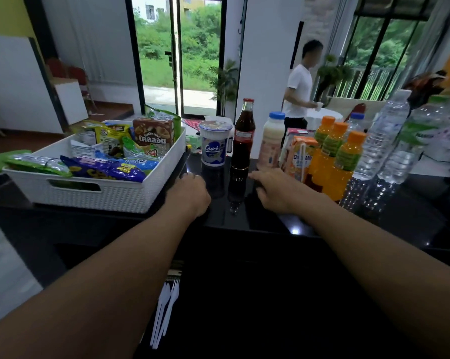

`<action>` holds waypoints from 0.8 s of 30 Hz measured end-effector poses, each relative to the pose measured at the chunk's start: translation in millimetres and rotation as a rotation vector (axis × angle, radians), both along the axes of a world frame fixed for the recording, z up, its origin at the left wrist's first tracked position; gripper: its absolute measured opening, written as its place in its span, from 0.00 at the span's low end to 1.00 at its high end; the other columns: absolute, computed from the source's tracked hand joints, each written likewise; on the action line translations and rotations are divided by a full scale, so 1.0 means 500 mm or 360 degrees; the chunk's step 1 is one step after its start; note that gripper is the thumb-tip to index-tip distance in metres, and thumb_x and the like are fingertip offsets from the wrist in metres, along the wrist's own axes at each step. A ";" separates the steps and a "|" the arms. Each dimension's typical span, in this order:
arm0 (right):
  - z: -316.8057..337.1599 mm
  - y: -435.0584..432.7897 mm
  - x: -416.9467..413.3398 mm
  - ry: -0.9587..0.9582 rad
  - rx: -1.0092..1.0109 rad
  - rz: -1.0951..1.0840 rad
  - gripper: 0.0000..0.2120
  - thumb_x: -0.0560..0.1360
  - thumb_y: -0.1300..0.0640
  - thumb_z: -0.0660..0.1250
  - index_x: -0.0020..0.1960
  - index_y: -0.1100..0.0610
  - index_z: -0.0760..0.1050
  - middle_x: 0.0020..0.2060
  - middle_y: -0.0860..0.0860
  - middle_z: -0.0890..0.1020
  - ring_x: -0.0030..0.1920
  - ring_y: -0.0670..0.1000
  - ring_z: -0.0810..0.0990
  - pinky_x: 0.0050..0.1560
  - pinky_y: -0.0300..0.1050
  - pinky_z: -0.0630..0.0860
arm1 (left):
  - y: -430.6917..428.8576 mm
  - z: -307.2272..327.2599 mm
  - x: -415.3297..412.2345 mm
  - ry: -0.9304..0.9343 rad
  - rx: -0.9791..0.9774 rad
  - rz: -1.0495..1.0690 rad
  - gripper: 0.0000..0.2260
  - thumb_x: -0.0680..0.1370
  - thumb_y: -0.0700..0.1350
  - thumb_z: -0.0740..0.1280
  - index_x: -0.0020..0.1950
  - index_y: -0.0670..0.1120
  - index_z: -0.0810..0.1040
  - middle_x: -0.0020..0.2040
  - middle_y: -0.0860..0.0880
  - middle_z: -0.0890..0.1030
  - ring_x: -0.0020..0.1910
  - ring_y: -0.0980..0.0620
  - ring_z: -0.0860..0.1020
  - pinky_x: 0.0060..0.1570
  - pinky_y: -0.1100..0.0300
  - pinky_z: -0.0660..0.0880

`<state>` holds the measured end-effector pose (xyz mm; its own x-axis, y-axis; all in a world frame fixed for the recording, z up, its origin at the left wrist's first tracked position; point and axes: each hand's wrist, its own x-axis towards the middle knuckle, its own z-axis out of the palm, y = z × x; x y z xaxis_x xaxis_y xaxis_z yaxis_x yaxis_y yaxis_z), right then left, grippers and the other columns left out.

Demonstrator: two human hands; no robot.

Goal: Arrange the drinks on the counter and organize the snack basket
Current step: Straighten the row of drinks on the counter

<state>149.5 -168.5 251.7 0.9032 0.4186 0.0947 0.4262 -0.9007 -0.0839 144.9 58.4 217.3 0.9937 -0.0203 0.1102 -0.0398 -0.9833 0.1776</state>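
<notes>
My left hand (190, 189) and right hand (275, 189) rest loose and empty on the counter (270, 224), flanking the cola (243, 136). The basket (94, 193) sits left. A careless reach could topple it (tall glass) into the juices (332, 156) crowded right.

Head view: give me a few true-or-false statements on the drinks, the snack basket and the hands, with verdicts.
1. The dark glass bottle with the red cap stands upright between the Quick cup and the milky bottle. True.
2. The left hand grips the Quick cup. False: it is low over the black counter in front of the cup, holding nothing.
3. The white basket holds snack packets. True.
4. The three orange-capped bottles lie on their sides. False: they stand upright.
5. The right hand is wrapped round the dark glass bottle. False: its fingers are stretched out low by the bottle's base, not round it.
</notes>
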 end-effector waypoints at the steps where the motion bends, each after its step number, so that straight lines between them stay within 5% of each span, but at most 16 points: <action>1: -0.002 -0.004 -0.006 0.0078 -0.0049 -0.0048 0.26 0.78 0.58 0.61 0.76 0.56 0.65 0.70 0.56 0.72 0.69 0.58 0.73 0.67 0.55 0.74 | -0.006 0.008 -0.010 0.0022 0.0039 -0.0033 0.18 0.79 0.44 0.54 0.65 0.39 0.72 0.69 0.38 0.69 0.69 0.39 0.66 0.68 0.44 0.64; 3: 0.003 -0.005 -0.014 0.0179 -0.0061 -0.0110 0.30 0.78 0.58 0.63 0.79 0.56 0.60 0.75 0.55 0.68 0.73 0.57 0.68 0.71 0.54 0.70 | -0.016 0.038 -0.026 -0.0007 0.0130 -0.0093 0.22 0.78 0.45 0.56 0.70 0.40 0.70 0.73 0.39 0.65 0.73 0.40 0.62 0.71 0.45 0.62; 5: 0.016 0.007 -0.022 0.0202 -0.0043 -0.0120 0.31 0.77 0.60 0.63 0.78 0.56 0.60 0.75 0.56 0.68 0.74 0.57 0.67 0.72 0.54 0.68 | -0.015 0.084 -0.043 -0.0227 0.0226 -0.0136 0.19 0.76 0.44 0.58 0.64 0.39 0.74 0.67 0.38 0.72 0.67 0.40 0.69 0.65 0.47 0.68; 7: 0.033 0.034 -0.034 0.0164 -0.0025 -0.0082 0.30 0.76 0.61 0.63 0.77 0.57 0.62 0.72 0.56 0.71 0.72 0.58 0.69 0.70 0.53 0.70 | 0.004 0.139 -0.062 -0.0477 0.0210 -0.0136 0.14 0.74 0.43 0.59 0.56 0.39 0.77 0.58 0.38 0.77 0.58 0.40 0.74 0.55 0.48 0.73; 11: 0.072 0.119 -0.065 0.0052 0.0157 0.0083 0.22 0.76 0.61 0.62 0.70 0.55 0.71 0.65 0.56 0.77 0.61 0.58 0.77 0.61 0.56 0.77 | 0.097 0.233 -0.091 -0.0642 0.0115 -0.0052 0.14 0.75 0.43 0.59 0.56 0.39 0.77 0.57 0.38 0.77 0.55 0.40 0.75 0.54 0.47 0.75; 18: 0.147 0.312 -0.095 -0.0255 0.0548 0.0391 0.21 0.80 0.59 0.64 0.73 0.58 0.72 0.67 0.57 0.78 0.66 0.55 0.76 0.62 0.42 0.70 | 0.344 0.245 -0.151 -0.0581 0.0024 0.0272 0.20 0.76 0.47 0.60 0.67 0.48 0.74 0.64 0.42 0.77 0.59 0.39 0.76 0.56 0.44 0.74; 24: 0.167 0.456 -0.104 0.0085 0.0343 0.0551 0.29 0.79 0.45 0.68 0.75 0.54 0.68 0.64 0.53 0.79 0.63 0.52 0.77 0.65 0.48 0.74 | 0.496 0.231 -0.172 -0.0369 0.0075 0.0034 0.20 0.74 0.51 0.58 0.66 0.57 0.75 0.67 0.47 0.77 0.63 0.42 0.74 0.61 0.41 0.72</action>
<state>97.5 59.3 335.1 0.7186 0.6743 0.1701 0.6909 -0.6642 -0.2854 58.8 306.4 332.8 0.9422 -0.0100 0.3348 -0.0531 -0.9914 0.1197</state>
